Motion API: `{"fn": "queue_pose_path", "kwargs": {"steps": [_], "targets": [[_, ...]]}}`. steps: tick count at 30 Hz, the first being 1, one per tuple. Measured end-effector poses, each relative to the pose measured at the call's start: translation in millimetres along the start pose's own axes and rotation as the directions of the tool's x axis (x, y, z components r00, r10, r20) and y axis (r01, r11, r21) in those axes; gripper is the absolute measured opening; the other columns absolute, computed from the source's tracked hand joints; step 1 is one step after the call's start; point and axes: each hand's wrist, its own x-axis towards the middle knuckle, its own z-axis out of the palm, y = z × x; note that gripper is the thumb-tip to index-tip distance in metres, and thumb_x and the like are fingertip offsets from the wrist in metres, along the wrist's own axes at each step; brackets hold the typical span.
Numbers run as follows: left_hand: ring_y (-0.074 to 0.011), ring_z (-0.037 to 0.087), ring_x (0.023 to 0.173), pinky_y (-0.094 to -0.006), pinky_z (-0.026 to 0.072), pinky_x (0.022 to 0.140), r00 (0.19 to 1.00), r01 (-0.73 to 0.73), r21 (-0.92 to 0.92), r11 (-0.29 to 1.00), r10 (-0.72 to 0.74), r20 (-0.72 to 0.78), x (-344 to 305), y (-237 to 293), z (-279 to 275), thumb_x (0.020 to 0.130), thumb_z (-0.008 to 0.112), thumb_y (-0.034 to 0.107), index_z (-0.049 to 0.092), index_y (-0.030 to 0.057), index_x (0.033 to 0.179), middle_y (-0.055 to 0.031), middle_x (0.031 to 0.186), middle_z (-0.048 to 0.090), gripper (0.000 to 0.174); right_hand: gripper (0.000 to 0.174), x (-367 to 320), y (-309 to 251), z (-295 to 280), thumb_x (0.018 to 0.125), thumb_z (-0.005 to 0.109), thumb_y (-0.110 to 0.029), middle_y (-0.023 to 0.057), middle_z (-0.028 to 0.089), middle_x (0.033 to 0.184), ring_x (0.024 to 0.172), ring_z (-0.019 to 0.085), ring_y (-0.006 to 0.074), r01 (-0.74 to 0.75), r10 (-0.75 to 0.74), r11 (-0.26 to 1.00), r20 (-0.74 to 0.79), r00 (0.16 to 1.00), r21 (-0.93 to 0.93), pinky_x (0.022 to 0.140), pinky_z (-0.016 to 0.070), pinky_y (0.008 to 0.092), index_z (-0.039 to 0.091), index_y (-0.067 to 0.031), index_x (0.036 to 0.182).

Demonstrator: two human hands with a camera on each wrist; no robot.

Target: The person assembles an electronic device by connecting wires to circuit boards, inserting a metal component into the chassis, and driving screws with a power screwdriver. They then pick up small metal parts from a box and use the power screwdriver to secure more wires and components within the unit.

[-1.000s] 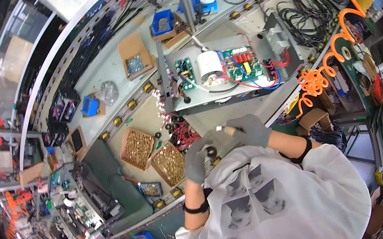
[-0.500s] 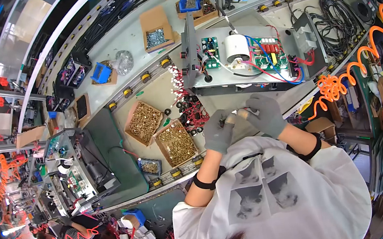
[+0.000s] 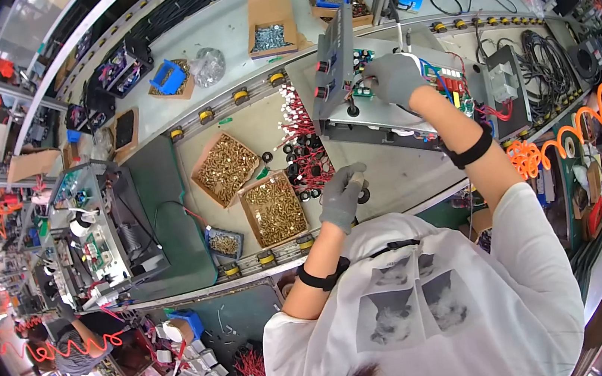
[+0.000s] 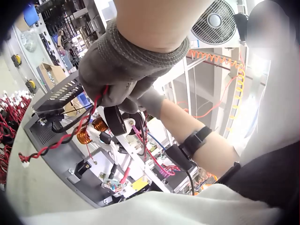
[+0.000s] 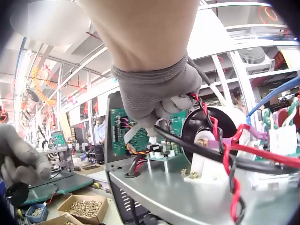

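In the head view, the right hand [image 3: 396, 78], in a grey glove, reaches over the metal chassis [image 3: 360, 114]. The right wrist view shows its fingers curled beside the green board [image 5: 136, 136], with a twisted red-and-black wire [image 5: 215, 123] coming from between them; fingertips are partly hidden. The left hand [image 3: 343, 196], gloved too, is raised in front of the chassis and holds a black ring [image 4: 114, 121]. A twisted red-and-black wire [image 4: 58, 140] hangs from the left fingers in the left wrist view. A white cylinder with a black end [image 5: 206, 129] stands near the right hand.
Two boxes of brass parts [image 3: 226, 169] and a heap of red-and-black wires [image 3: 310, 160] lie left of the chassis. A small blue tray [image 3: 224, 243] is near the front edge. An orange coiled hose [image 3: 527, 159] hangs at the right.
The hands were close together in front of the chassis and have parted. The right has moved forward over the chassis; the left remains near the front edge with the ring.
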Motion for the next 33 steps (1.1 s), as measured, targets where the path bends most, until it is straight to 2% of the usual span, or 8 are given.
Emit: {"fn": "queue_pose_path", "kwargs": {"steps": [4, 8, 16, 18, 22, 25, 30, 33], "targets": [[-0.0085, 0.052, 0.073, -0.0226, 0.0407, 0.067, 0.999, 0.011, -0.022, 1.000, -0.012, -0.041, -1.6, 0.6, -11.2, 0.089, 0.052, 0.017, 0.061, 0.0004, 0.106, -0.0021, 0.076, 0.059, 0.025, 0.019, 16.1, -4.1, -3.5, 0.079, 0.057, -0.024, 0.0127, 0.066, 0.085, 0.080, 0.064, 0.0301, 0.069, -0.046, 0.989, 0.168, 0.985, -0.132, 0.069, 0.0493, 0.0407, 0.068, -0.0126, 0.089], [-0.0081, 0.051, 0.071, -0.0223, 0.0396, 0.065, 0.997, 0.016, -0.064, 0.998, -0.020, -0.070, -0.5, -5.8, -18.4, 0.089, 0.052, 0.016, 0.061, 0.0003, 0.105, -0.0018, 0.076, 0.059, 0.024, 0.019, 20.3, -7.7, -10.8, 0.077, 0.057, -0.023, 0.0138, 0.065, 0.083, 0.079, 0.063, 0.0323, 0.132, -0.102, 0.978, 0.178, 0.979, -0.164, 0.068, 0.0492, 0.0417, 0.068, -0.0102, 0.086], [-0.0081, 0.051, 0.070, -0.0220, 0.0396, 0.064, 0.996, 0.001, -0.074, 0.997, -0.008, -0.090, 6.5, -21.8, -25.2, 0.088, 0.052, 0.014, 0.060, -0.0004, 0.106, -0.0022, 0.074, 0.058, 0.024, 0.020, 20.8, -12.1, -11.0, 0.075, 0.056, -0.021, 0.0161, 0.065, 0.080, 0.077, 0.063, 0.0331, 0.152, -0.118, 0.975, 0.197, 0.973, -0.165, 0.067, 0.0490, 0.0419, 0.068, -0.0073, 0.083], [-0.0075, 0.049, 0.067, -0.0213, 0.0382, 0.061, 0.996, -0.026, -0.090, 0.996, 0.019, -0.083, 7.5, -20.9, -24.4, 0.088, 0.052, 0.014, 0.060, -0.0003, 0.105, -0.0024, 0.073, 0.058, 0.023, 0.020, 21.3, -16.5, -14.9, 0.076, 0.056, -0.021, 0.0169, 0.065, 0.083, 0.079, 0.063, 0.0340, 0.100, -0.068, 0.986, 0.218, 0.974, -0.137, 0.069, 0.0493, 0.0418, 0.068, -0.0065, 0.084], [-0.0072, 0.048, 0.065, -0.0210, 0.0367, 0.058, 0.995, 0.010, -0.103, 0.995, -0.019, -0.094, 6.3, -21.7, -21.0, 0.088, 0.052, 0.014, 0.060, 0.0000, 0.104, -0.0025, 0.072, 0.058, 0.023, 0.022, 25.8, -21.0, -15.5, 0.075, 0.057, -0.020, 0.0180, 0.065, 0.085, 0.081, 0.063, 0.0346, 0.016, 0.003, 0.997, 0.259, 0.966, -0.071, 0.072, 0.0497, 0.0420, 0.067, -0.0045, 0.088], [-0.0056, 0.045, 0.061, -0.0198, 0.0340, 0.053, 0.996, -0.035, -0.092, 0.995, 0.027, -0.087, 7.3, -23.3, -21.1, 0.088, 0.051, 0.015, 0.061, 0.0017, 0.104, -0.0010, 0.071, 0.059, 0.023, 0.023, 32.1, -21.8, -7.1, 0.075, 0.059, -0.018, 0.0190, 0.065, 0.089, 0.084, 0.063, 0.0342, -0.033, 0.044, 0.998, 0.251, 0.967, -0.049, 0.074, 0.0501, 0.0416, 0.066, -0.0026, 0.091], [-0.0016, 0.038, 0.053, -0.0174, 0.0287, 0.046, 0.990, 0.049, -0.029, 0.998, -0.052, -0.128, 4.5, -11.9, -19.5, 0.088, 0.051, 0.017, 0.062, 0.0051, 0.104, 0.0026, 0.072, 0.059, 0.023, 0.025, 26.7, -31.9, -4.7, 0.072, 0.062, -0.017, 0.0184, 0.065, 0.095, 0.089, 0.063, 0.0326, -0.051, 0.069, 0.993, 0.174, 0.982, -0.106, 0.076, 0.0508, 0.0395, 0.066, -0.0031, 0.092], [-0.0014, 0.039, 0.053, -0.0172, 0.0291, 0.046, 0.993, 0.015, -0.025, 1.000, -0.017, -0.115, 1.7, -15.0, -20.7, 0.088, 0.052, 0.017, 0.062, 0.0060, 0.104, 0.0029, 0.072, 0.059, 0.022, 0.026, 20.6, -33.9, -0.4, 0.071, 0.062, -0.017, 0.0180, 0.065, 0.094, 0.090, 0.063, 0.0320, -0.097, 0.114, 0.988, 0.144, 0.983, -0.118, 0.077, 0.0509, 0.0392, 0.067, -0.0030, 0.093]]}}
